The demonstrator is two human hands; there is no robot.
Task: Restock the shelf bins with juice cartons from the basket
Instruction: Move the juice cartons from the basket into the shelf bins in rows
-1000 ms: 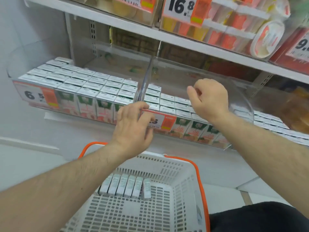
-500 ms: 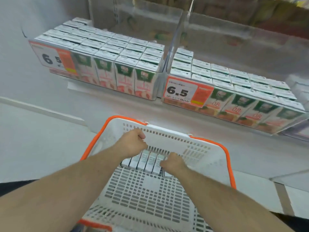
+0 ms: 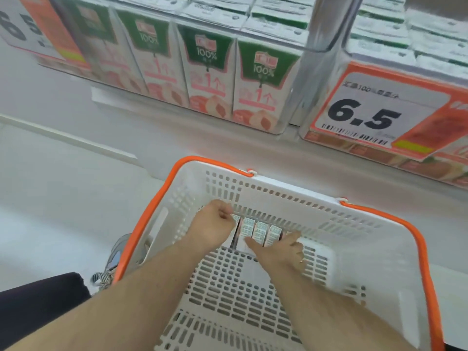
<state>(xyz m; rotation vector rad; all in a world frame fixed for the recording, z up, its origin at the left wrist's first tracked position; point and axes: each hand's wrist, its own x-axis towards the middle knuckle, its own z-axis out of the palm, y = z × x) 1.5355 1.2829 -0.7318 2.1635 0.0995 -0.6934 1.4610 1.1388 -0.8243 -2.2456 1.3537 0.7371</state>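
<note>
A white basket with an orange rim (image 3: 379, 239) sits on the floor below the shelf. A short row of juice cartons (image 3: 260, 233) stands against its far wall. My left hand (image 3: 215, 224) has its fingers curled down over the left end of the row. At the right end, my right hand (image 3: 281, 249) lies with thumb and fingers spread against the cartons. Above, the clear left shelf bin (image 3: 298, 79) holds green, white and pink cartons (image 3: 260, 82) packed upright. The right shelf bin (image 3: 324, 138) carries a "6.5" price tag (image 3: 367, 115).
A second price tag (image 3: 33, 29) hangs on the left bin at the top left. Pale floor (image 3: 50, 198) spreads left of the basket. A shoe (image 3: 114, 259) and a dark trouser leg (image 3: 38, 312) lie beside the basket's left rim.
Both hands came down from the shelf bins into the basket and now bracket the carton row. The camera has dipped closer to the basket and bin fronts.
</note>
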